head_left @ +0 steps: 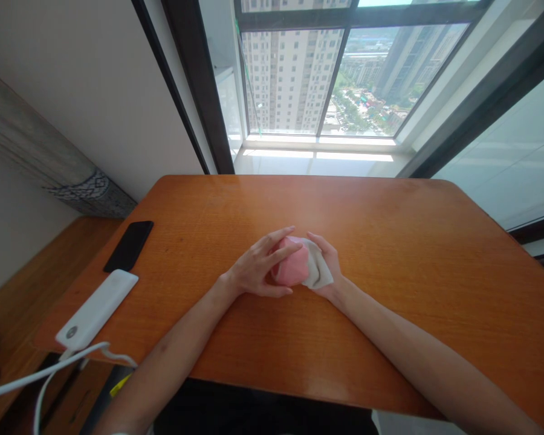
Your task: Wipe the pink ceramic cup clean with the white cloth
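Over the middle of the wooden table, a pink object (292, 267) with a smooth, angular surface sits between my two hands. My left hand (263, 264) is curved around its left side, fingers apart, the index finger lying over its top. A white cloth or tissue (318, 266) is pressed against the object's right side. Behind that cloth is my right hand (330, 263), wrapped round it with the thumb or a finger pointing up; the rest of its fingers are hidden.
On the left of the wooden table (390, 241) lie a black phone (129, 246) and a white power bank (97, 309) with white cables (45, 377). A window (317, 78) is beyond the far edge, a curtain (49, 145) at the left.
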Motion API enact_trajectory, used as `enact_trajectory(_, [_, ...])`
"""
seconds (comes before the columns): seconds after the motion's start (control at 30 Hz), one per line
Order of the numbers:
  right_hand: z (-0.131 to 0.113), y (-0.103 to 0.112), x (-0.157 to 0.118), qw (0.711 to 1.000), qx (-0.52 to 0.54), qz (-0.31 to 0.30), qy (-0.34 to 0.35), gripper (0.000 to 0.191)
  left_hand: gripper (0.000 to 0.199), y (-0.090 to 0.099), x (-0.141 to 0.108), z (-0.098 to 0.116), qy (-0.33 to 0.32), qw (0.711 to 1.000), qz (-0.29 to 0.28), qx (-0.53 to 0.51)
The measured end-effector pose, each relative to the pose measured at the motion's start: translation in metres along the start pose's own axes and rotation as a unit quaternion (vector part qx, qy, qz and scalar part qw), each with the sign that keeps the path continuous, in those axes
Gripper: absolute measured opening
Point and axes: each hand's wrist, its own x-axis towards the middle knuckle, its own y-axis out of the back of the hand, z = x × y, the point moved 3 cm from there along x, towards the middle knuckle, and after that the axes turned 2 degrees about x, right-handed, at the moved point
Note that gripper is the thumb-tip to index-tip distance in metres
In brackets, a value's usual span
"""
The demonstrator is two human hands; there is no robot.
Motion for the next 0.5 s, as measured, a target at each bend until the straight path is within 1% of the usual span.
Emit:
enact_trajectory(0.07, [-0.0008, -0.0003, -0.0003, 1.000, -0.002, 0.008, 0.003, 0.047, 0.111, -0.0009, 0.0006, 0.0004, -0.006, 1.000, -0.002, 0.016])
enact_trajectory(0.17, [-0.0015, 0.0007, 0.0003, 1.000, -0.011, 0.015, 0.012, 0.043, 0.117, -0.0016, 0.0007, 0.0003, -0.014, 0.999, -0.003, 0.032])
enact_trajectory(0.37, [-0.0021, 0.0028, 0.0014, 0.999, -0.026, 0.004, 0.018, 0.038, 0.111, -0.0024, 0.0000, -0.0006, -0.023, 0.998, 0.007, 0.057])
enact_trajectory(0.5, [-0.0024, 0.0049, 0.0017, 0.999, -0.034, 0.001, 0.018, 0.034, 0.111, -0.0055, -0.0003, -0.0011, -0.029, 0.996, 0.014, 0.079])
